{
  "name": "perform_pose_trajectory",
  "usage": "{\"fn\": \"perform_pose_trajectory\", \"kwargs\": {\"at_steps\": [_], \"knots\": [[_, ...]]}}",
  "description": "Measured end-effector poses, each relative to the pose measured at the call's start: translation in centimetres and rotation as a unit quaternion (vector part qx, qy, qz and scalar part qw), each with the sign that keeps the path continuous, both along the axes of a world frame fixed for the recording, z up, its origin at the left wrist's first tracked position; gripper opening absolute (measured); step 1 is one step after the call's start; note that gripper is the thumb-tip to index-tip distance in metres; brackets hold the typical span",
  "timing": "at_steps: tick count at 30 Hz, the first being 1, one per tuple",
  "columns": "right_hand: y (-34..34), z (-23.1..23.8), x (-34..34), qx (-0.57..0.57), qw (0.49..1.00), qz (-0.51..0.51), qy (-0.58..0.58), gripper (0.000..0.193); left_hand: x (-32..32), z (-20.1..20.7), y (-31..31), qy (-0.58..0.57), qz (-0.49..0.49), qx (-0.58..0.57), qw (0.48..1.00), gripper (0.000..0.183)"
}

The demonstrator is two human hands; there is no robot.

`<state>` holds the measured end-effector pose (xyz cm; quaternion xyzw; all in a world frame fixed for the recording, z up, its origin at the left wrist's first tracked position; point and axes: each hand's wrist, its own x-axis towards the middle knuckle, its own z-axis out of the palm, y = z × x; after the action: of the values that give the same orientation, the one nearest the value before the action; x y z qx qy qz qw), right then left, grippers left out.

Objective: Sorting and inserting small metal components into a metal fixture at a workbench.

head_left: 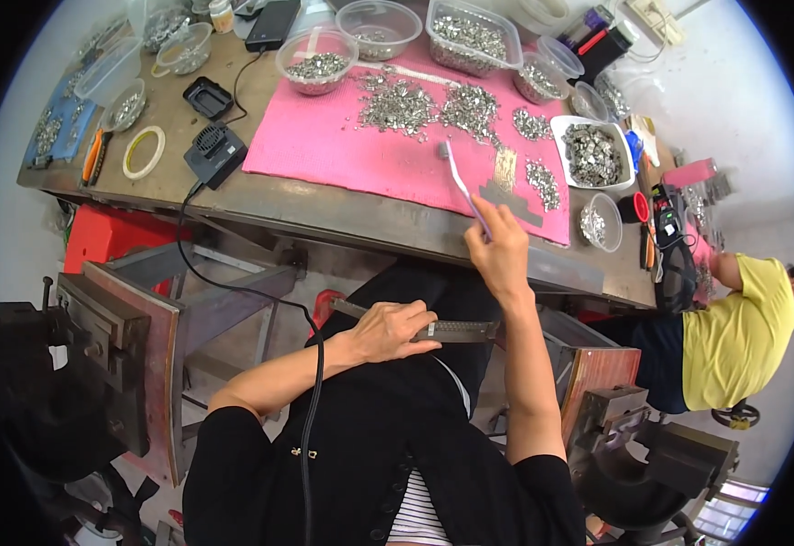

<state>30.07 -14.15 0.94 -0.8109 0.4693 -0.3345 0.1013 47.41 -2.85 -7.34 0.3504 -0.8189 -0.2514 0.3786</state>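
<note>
Clear bowls (317, 56) at the tabletop's (324, 211) far edge hold small metal parts. Right hand (501, 249) grips a toothbrush (461, 182); left hand (392, 329) clasps a near metal strip (461, 329).

A seated person's left hand (395, 329) presses a long dark metal strip (442, 328) across the lap, while the right hand (499, 247) lifts a purple toothbrush (463, 187) by its handle. Ahead, small metal parts (433, 107) lie heaped on a pink mat (342, 150) covering the worktop (324, 211), ringed by clear plastic tubs (317, 62).
</note>
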Motion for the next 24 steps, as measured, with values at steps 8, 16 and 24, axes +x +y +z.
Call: {"fn": "perform_pose_trajectory", "kwargs": {"at_steps": [8, 16, 24], "knots": [[-0.2, 0.0, 0.4, 0.012, 0.998, -0.059, 0.005, 0.040, 0.0, 0.0, 0.1, -0.013, -0.011, 0.018, 1.000, 0.041], [0.8, -0.4, 0.4, -0.002, 0.998, -0.067, 0.015, 0.042, -0.1, -0.2, 0.2, 0.004, -0.021, 0.014, 1.000, 0.042], [1.3, -0.4, 1.5, -0.010, 0.999, -0.016, -0.037, 0.042, -0.1, -0.5, -0.1, -0.011, -0.020, 0.008, 1.000, 0.041]]}}
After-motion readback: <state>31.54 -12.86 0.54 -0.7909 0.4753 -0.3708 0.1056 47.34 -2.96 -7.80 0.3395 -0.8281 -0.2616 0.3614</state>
